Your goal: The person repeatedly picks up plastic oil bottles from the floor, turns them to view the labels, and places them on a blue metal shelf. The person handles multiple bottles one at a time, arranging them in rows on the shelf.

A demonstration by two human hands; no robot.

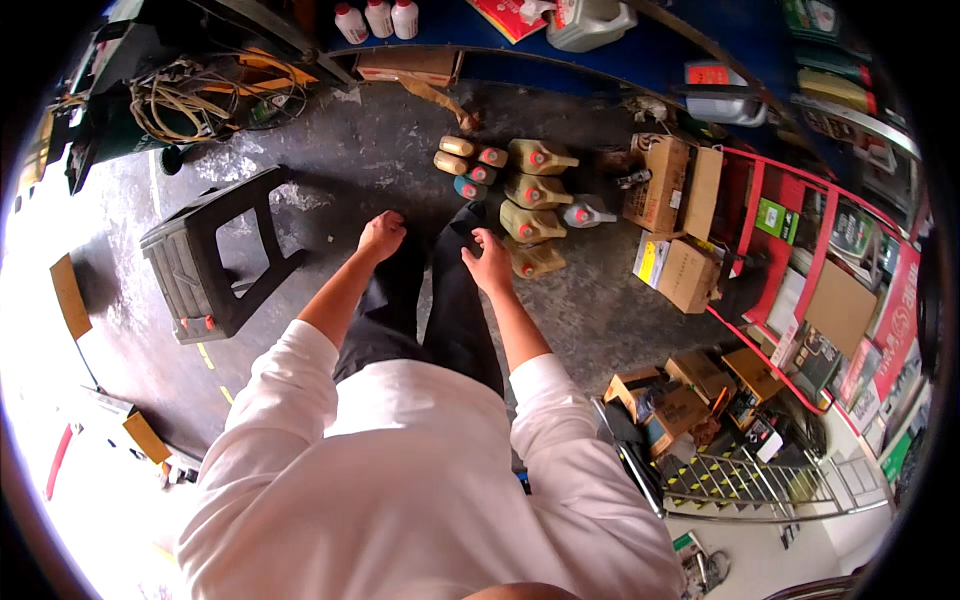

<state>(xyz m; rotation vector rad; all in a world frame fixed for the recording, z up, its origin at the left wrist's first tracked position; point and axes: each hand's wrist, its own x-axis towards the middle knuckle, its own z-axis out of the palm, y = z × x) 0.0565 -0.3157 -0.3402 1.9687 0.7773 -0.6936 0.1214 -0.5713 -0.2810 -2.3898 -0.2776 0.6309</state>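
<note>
My left hand (382, 236) hangs over the dark floor in front of my legs, its fingers curled in with nothing seen in them. Nothing is in my right hand (488, 260) either; its thumb and forefinger stand apart. Just beyond and to the right of it, several golden jugs (535, 190) with red caps stand in a row on the floor. A grey jug (588, 214) is on the right of that row. To its left is a cluster of small bottles (482, 174), some gold, one teal. Neither hand appears to touch them.
A black plastic step stool (190, 270) lies on the left. Open cardboard boxes (657, 185) and a red rack (750, 210) stand at the right. Along the far side, a blue shelf (480, 35) carries white bottles (378, 18) and a jug (590, 25). Coiled hoses (180, 105) lie far left.
</note>
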